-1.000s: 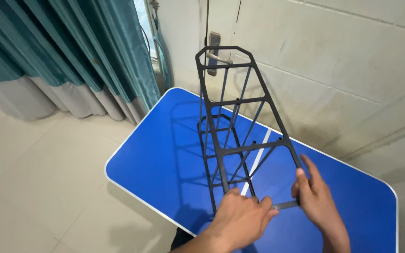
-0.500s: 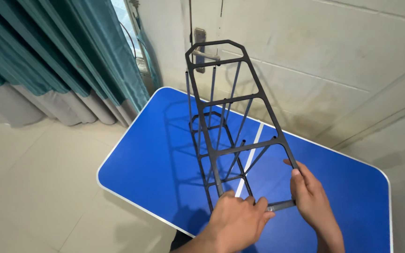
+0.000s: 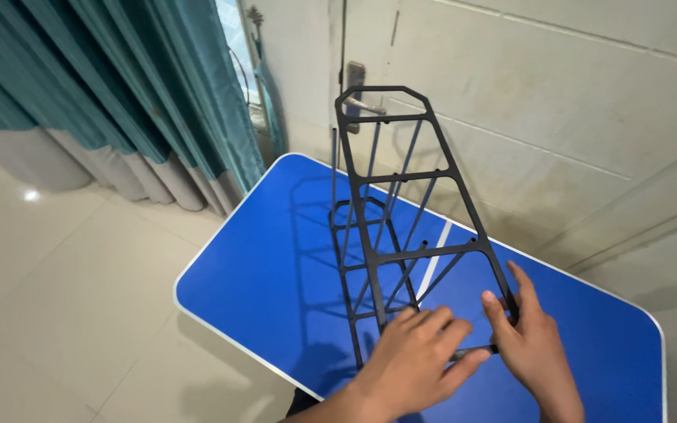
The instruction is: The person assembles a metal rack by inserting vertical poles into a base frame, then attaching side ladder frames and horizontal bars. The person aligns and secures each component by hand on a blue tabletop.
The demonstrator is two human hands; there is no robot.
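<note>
Black lattice rack frame [image 3: 401, 227] stands tilted on the blue folding table [image 3: 276, 274], under assembly; left hand [image 3: 417, 360] lies curled over its near end, right hand [image 3: 530, 345] clamps the near rail. Next: likely needs that near rail seated square

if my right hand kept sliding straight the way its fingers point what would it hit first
Probably the next crossbar of the black plastic ladder-shaped frame, which the right hand already grips at its near side rail; depth is unclear, so it might pass beside it.
</note>
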